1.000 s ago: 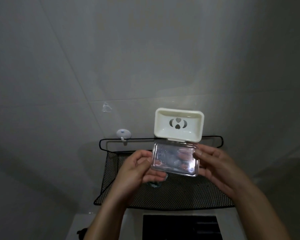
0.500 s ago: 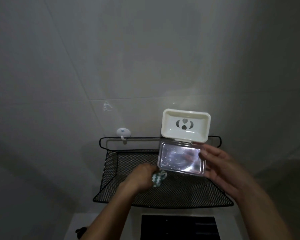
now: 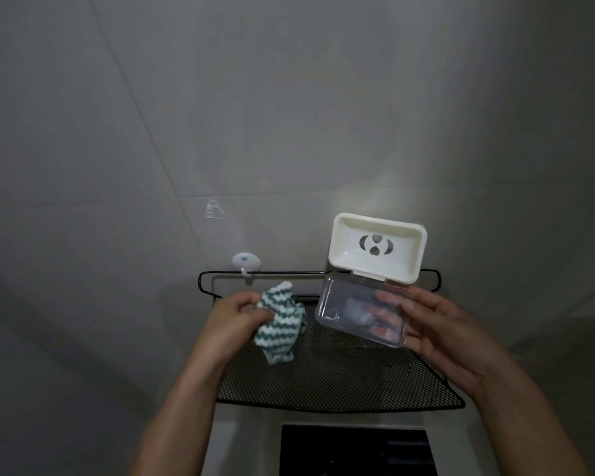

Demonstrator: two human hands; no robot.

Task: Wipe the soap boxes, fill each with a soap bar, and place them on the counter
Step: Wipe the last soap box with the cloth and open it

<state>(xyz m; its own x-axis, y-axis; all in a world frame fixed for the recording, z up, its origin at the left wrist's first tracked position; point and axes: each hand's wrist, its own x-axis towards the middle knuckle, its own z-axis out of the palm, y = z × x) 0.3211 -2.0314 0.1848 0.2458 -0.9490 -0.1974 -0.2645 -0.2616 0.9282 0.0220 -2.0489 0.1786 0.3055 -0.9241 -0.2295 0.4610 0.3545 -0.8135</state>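
An open soap box is held up in front of the tiled wall: its white tray (image 3: 377, 250) with a cut-out pattern stands upright, and its clear lid (image 3: 361, 312) hangs hinged below it. My right hand (image 3: 440, 334) holds the clear lid, thumb on its near face and fingers showing through from behind. To the left, my left hand (image 3: 232, 319) grips a crumpled green-and-white zigzag cloth (image 3: 279, 324), apart from the box. No soap bar is in view.
A black wire-mesh shelf (image 3: 330, 379) is fixed to the wall under my hands, with a thin rail at its back. A white hook (image 3: 246, 262) sticks to the tile at the left. A dark rectangular panel (image 3: 354, 451) lies below the shelf.
My left hand let go of the clear lid, dropped to the shelf and came up with the cloth. My right hand carried the box to the right.
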